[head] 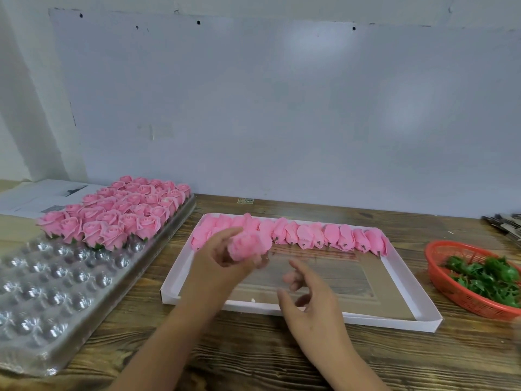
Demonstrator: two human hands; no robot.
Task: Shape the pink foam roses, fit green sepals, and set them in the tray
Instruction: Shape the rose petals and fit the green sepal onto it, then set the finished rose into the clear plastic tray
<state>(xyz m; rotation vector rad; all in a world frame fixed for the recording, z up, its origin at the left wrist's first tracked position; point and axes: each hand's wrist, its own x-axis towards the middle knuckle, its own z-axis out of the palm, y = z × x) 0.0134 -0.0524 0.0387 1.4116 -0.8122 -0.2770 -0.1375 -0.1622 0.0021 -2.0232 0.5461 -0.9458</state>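
Left hand (222,256) gripped one pink rose (246,248), fingers curled round it, held above the far-left part of the white box (338,320). Motion blur there; couldn't tell which way the rose's base pointed, so its long axis was unclear.

Right hand (307,294) held nothing, fingers loosely spread, hovering over the middle of the box, just right of the held rose and slightly nearer the body.

Key relation: the green sepals (485,275) sat in the red basket (439,280) at the far right edge of the table (253,356), well apart from the rose. Right hand was between the two, clearly the nearer hand to the basket. My read: right fetches a sepal, left keeps the rose.

Unshaped buds (324,235) lay in a row along the far wall of the box, points toward the person.

Clear tray (56,292) was on the left, long side running away from the body. Finished roses (118,215) filled its far end; near cups bare. Left hand was the closer one to it, so placement likely goes left.
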